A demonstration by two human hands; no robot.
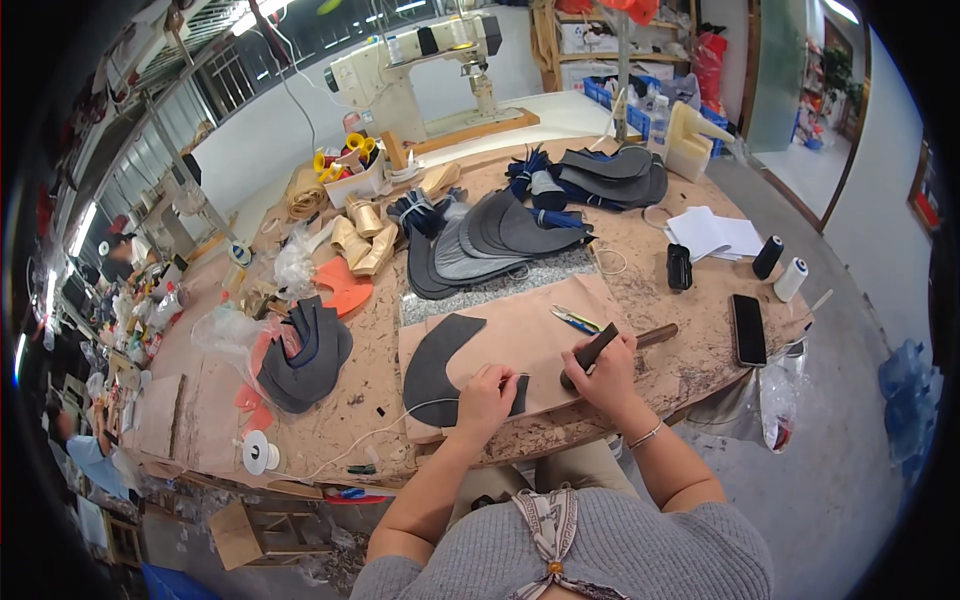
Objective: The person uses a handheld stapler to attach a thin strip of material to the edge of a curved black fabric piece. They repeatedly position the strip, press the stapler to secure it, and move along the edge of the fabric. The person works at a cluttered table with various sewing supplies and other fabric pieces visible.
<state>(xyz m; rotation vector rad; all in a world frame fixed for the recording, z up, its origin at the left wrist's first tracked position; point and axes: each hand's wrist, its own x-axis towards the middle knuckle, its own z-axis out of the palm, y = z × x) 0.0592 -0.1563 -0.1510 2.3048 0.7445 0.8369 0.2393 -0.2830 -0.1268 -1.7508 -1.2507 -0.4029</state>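
Note:
A curved dark grey shoe-upper piece (436, 362) lies on the tan board (540, 312) in front of me. My left hand (486, 402) rests at its near end, fingertips pinched together on a thin white cord (415, 409). The cord runs along the piece from the left; what lies under the fingers is hidden. Just to the right, my right hand (606, 372) is closed around a hammer (592, 352) close to its dark head. Its wooden handle sticks out beyond the hand to the right. Beyond the hands, slim pointed hand tools (577, 319) lie on the board.
Stacked grey pieces (490, 238) lie at the back, more (306, 358) at left. A white spool (261, 453) stands front left. Rightward are a phone (748, 330), thread cones (790, 280), a black case (679, 267) and papers (712, 233). A sewing machine (430, 80) stands behind.

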